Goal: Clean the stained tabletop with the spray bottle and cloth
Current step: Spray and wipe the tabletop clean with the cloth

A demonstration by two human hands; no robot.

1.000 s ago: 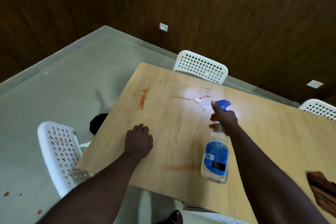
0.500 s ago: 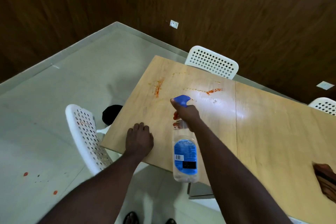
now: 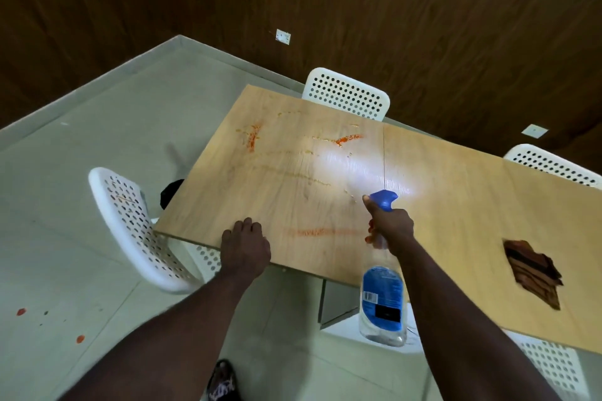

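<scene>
Head view. Wooden tabletop (image 3: 456, 205): pale, one seam across it, glare patch near its middle. White perforated chair (image 3: 347, 94) at the tabletop's far side, another (image 3: 130, 225) at its left end, a third (image 3: 553, 164) further right along the far side.

Spray bottle (image 3: 381, 299): clear body, blue label, blue trigger head. Held above the tabletop's near edge, nozzle towards the far side, body hanging out past the near edge.

Cloth (image 3: 534, 273): brown, folded, lying on the tabletop towards its right end, well apart from both hands.

Right hand (image 3: 392, 231): wrapped round the bottle's neck, one finger up along the trigger head. Left hand (image 3: 246, 249): palm down on the tabletop's near edge, fingers relaxed, grasping nothing.

Stains on the tabletop: orange smear (image 3: 253, 138) near the far left corner; second orange smear (image 3: 347, 139) near the far edge, beside the glare; faint orange streak (image 3: 322, 232) close to the near edge, between the two hands.
</scene>
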